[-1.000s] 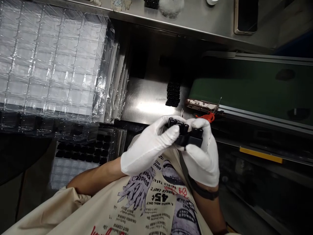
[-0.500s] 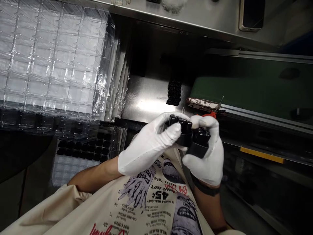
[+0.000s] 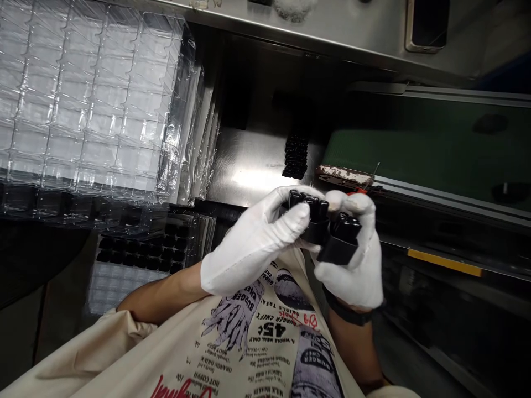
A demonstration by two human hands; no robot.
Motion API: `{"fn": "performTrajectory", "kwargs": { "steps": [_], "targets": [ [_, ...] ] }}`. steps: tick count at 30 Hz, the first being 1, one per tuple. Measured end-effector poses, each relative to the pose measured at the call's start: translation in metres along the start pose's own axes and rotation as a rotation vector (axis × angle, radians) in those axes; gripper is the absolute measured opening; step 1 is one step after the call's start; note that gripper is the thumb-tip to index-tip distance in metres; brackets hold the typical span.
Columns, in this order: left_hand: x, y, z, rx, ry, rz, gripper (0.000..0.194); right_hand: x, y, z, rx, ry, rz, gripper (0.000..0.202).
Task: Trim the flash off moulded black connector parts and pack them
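Note:
My left hand (image 3: 259, 240), in a white glove, is closed around several small glossy black parts (image 3: 317, 209) held side by side, its thumb lying across them. Right beside it, my right hand (image 3: 360, 251), also gloved in white, grips another group of black parts (image 3: 340, 246) between thumb and fingers. The two groups are close together in front of my printed shirt. On the steel surface (image 3: 249, 171) beyond my hands lies a short column of similar black pieces (image 3: 295, 157).
Stacked clear plastic trays (image 3: 95, 105) fill the left side. Below them sits a tray with black pieces (image 3: 141, 254). A green conveyor belt (image 3: 431, 149) runs along the right, with a red-handled tool (image 3: 359, 191) near its corner. A phone (image 3: 427, 25) lies on the upper ledge.
Both hands have shifted slightly to the right with the black parts in them. The right hand has risen a little, and a dark piece on the green belt has moved further into view.

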State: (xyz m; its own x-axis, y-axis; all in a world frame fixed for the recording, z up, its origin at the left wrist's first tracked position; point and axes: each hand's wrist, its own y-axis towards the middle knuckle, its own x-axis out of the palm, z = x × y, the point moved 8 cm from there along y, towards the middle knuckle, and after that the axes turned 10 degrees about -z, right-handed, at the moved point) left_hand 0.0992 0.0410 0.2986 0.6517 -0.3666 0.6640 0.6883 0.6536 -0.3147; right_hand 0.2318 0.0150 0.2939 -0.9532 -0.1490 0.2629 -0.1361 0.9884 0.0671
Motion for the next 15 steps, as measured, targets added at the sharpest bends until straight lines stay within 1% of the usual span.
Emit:
{"fn": "performTrajectory", "kwargs": {
  "steps": [6,9,13,15],
  "targets": [
    [0.0009,0.0002,0.0016,0.003,0.012,0.027,0.046,0.0016,-0.0001,0.0001,0.026,-0.053,0.042,0.064],
    [0.0005,-0.0003,0.0023,0.004,0.005,0.035,0.046,0.0028,-0.0004,0.0016,0.038,-0.026,0.028,0.062],
    [0.0021,0.0002,0.0044,0.038,0.009,-0.023,0.042,0.0049,-0.0017,0.0027,0.024,0.075,0.016,0.059],
    [0.0013,0.0009,0.0042,0.046,0.020,-0.029,0.041,0.0043,-0.0022,0.0049,0.031,0.092,0.030,0.058]
  ]
}}
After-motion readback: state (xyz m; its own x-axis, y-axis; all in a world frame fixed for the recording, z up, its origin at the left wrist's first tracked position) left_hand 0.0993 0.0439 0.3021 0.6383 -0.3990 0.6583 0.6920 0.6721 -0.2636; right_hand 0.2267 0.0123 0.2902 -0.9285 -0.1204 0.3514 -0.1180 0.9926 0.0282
